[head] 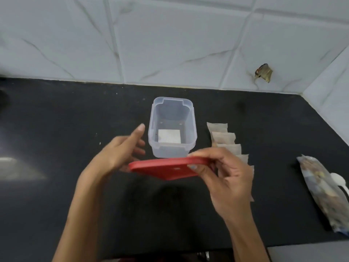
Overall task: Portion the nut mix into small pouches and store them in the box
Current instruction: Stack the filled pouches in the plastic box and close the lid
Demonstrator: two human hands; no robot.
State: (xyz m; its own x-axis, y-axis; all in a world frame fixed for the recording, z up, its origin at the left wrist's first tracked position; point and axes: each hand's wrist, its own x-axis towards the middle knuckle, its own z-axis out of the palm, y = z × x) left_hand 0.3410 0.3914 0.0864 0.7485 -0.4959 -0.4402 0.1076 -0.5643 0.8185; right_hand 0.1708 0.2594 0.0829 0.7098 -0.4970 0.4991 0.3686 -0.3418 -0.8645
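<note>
right hand (pixel 222 178) pinched red lid (pixel 166 168) | left hand (pixel 120 150) relaxed, perhaps touching lid | box (pixel 172 127) at 12 o'clock | black surface (pixel 56 114), tiled wall (pixel 170 44)

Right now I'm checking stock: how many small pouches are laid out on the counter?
5 show, overlapping in a row right of the clear box: farthest, next, third, fourth, and nearest mostly behind the right hand. More may be hidden there.

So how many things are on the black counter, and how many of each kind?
Clear box: 1
Red lid, pinched by the right hand, with the left hand open beside it: 1
Small pouches in a row: at least 5, partly hidden behind the hand
Nut mix bag: 1
White spoon: 1
Total: at least 9
</note>
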